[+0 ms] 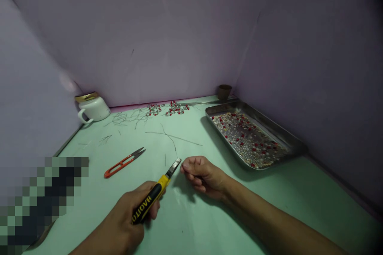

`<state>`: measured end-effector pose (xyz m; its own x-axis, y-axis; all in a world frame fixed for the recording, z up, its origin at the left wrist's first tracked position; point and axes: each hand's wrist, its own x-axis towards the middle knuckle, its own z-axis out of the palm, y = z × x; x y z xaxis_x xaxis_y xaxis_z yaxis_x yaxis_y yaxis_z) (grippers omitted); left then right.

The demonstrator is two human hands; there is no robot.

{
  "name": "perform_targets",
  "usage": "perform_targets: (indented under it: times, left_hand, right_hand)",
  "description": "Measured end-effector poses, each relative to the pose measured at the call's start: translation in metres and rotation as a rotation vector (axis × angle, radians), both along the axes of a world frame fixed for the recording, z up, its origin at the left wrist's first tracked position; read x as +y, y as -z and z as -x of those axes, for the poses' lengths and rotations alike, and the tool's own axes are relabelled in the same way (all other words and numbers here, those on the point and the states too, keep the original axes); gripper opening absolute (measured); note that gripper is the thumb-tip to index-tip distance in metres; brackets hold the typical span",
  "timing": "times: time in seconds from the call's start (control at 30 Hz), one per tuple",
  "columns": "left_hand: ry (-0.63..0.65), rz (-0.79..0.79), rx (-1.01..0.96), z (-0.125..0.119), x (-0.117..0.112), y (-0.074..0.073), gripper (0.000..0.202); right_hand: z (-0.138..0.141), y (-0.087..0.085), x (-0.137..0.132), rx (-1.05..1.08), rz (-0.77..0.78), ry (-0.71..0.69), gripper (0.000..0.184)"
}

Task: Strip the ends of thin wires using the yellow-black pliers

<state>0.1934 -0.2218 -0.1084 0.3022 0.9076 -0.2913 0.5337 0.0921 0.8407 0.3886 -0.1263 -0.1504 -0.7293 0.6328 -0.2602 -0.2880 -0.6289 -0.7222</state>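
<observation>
My left hand [125, 217] is closed round the yellow and black handles of a pair of pliers [155, 193], whose grey jaws point up and right. My right hand [202, 175] rests on the green table just right of the jaws, with its fingers curled and pinched together at the jaw tips. What the fingers pinch is too thin to make out. A thin wire [172, 140] runs across the table just beyond the jaws.
Orange thread snips [124, 162] lie to the left. A steel tray [295, 141] of small red and pale beads sits at the right. Beaded pieces [167, 108], loose wire bits, a white cup [92, 108] and a small brown pot [224, 91] line the back wall.
</observation>
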Motion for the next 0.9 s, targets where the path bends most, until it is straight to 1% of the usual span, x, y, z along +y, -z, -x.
perform_targets:
  times: [0.1,0.23,0.3,0.4,0.47,0.5,0.63,0.73,0.83,0.9]
  left_hand:
    - [-0.057,-0.042,0.042,-0.010,-0.001,-0.002,0.026]
    - [-0.081,-0.067,0.063,-0.014,-0.002,-0.002,0.024]
    - [-0.067,-0.047,0.047,-0.010,-0.003,0.000,0.026]
    - [-0.106,-0.029,0.023,-0.004,-0.002,0.000,0.026]
    - [-0.137,-0.034,0.010,0.000,-0.001,-0.001,0.026]
    - [-0.128,-0.028,-0.002,0.001,0.000,-0.001,0.026]
    - [-0.086,-0.003,-0.064,0.008,0.003,0.007,0.028]
    - [-0.083,0.009,-0.058,0.011,0.004,0.013,0.030]
    - [-0.050,0.014,-0.036,0.009,0.002,0.008,0.031]
    - [-0.079,0.011,-0.005,0.004,0.000,0.000,0.030]
  right_hand:
    - [0.004,0.000,-0.002,-0.060,-0.075,0.099,0.027]
    - [0.007,0.002,-0.004,-0.154,-0.136,0.180,0.030]
    - [0.007,0.003,-0.003,-0.147,-0.121,0.164,0.031]
    - [0.005,0.003,-0.001,-0.123,-0.089,0.107,0.034]
    - [0.004,0.003,-0.001,-0.149,-0.095,0.096,0.033]
    - [0.003,0.002,0.000,-0.169,-0.105,0.102,0.032]
    - [0.003,0.003,-0.001,-0.232,-0.146,0.128,0.030]
    - [0.003,0.004,-0.002,-0.235,-0.151,0.124,0.029]
    - [0.002,0.004,-0.001,-0.221,-0.147,0.110,0.030]
    - [0.002,0.004,-0.001,-0.213,-0.145,0.103,0.030]
